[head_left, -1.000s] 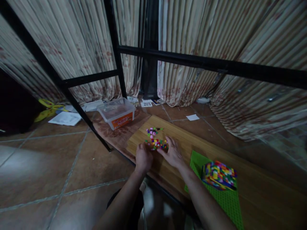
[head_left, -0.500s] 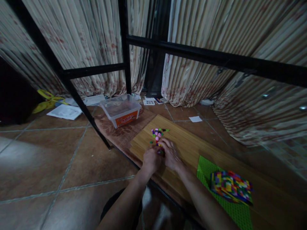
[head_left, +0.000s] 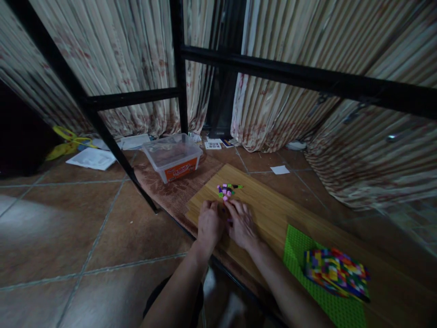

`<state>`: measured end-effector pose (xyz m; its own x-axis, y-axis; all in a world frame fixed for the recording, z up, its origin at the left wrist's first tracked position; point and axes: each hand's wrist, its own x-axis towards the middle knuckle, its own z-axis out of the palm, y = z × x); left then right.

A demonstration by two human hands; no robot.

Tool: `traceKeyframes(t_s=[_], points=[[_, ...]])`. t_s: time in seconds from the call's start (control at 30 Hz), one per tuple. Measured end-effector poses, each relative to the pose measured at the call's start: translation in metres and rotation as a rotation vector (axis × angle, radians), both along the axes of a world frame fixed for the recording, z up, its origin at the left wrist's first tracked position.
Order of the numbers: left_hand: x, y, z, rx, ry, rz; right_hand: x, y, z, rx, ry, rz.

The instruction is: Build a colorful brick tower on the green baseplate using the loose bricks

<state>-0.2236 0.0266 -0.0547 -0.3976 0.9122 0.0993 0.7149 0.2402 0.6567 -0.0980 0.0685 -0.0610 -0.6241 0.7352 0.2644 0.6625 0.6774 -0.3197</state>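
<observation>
Fingers [head_left: 206,206] of the left hand [head_left: 209,226] curl inward and downward; those of the right hand [head_left: 241,226] bend loosely, angled toward it. Whether either set grips a brick, I cannot tell. Both forearms reach forward, wrists converging, hands palm-down over the left part of the wooden board [head_left: 269,214]. Between them, on the board, a few small bricks [head_left: 229,220] show, partly hidden. On the board's right part, a green baseplate [head_left: 294,248] carries a blurred multicoloured brick build [head_left: 336,271], its long axis running roughly along the board's length. Just beyond the fingertips, a loose brick cluster [head_left: 226,190] sits on the board; its thin dark-and-lime piece [head_left: 237,186] points rightward. Past the board's left end stands a clear tub [head_left: 182,169].
</observation>
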Motion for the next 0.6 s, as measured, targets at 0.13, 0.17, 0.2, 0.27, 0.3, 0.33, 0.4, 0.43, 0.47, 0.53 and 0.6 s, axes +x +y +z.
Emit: traceKeyframes(t_s=[0.13, 0.17, 0.2, 0.27, 0.3, 0.33, 0.4, 0.43, 0.47, 0.53, 0.6], points=[[0.007, -0.001, -0.003, 0.047, -0.004, -0.115, -0.001, 0.001, 0.000, -0.001, 0.003, -0.014], [0.009, -0.001, -0.003, 0.058, -0.012, -0.141, 0.001, 0.001, -0.001, -0.004, 0.014, -0.009], [0.011, -0.002, -0.004, 0.067, -0.016, -0.163, 0.003, 0.001, -0.002, -0.008, 0.027, -0.006], [0.018, -0.004, -0.007, 0.083, -0.013, -0.204, 0.011, -0.001, -0.005, -0.017, 0.055, -0.005], [0.022, -0.006, -0.009, 0.090, -0.011, -0.229, 0.016, -0.002, -0.007, -0.022, 0.067, -0.004], [0.026, -0.007, -0.010, 0.099, -0.011, -0.257, 0.021, -0.004, -0.009, -0.025, 0.078, -0.004], [0.034, -0.010, -0.012, 0.116, -0.021, -0.315, 0.032, -0.008, -0.012, -0.028, 0.094, -0.004], [0.038, -0.011, -0.013, 0.123, -0.031, -0.341, 0.037, -0.010, -0.012, -0.029, 0.099, -0.004], [0.040, -0.012, -0.013, 0.130, -0.045, -0.359, 0.041, -0.012, -0.012, -0.029, 0.101, -0.005], [0.043, -0.011, -0.011, 0.131, -0.083, -0.363, 0.046, -0.011, -0.008, -0.023, 0.118, -0.009], [0.042, -0.009, -0.005, 0.110, -0.137, -0.334, 0.045, -0.004, -0.001, -0.009, 0.174, -0.041]])
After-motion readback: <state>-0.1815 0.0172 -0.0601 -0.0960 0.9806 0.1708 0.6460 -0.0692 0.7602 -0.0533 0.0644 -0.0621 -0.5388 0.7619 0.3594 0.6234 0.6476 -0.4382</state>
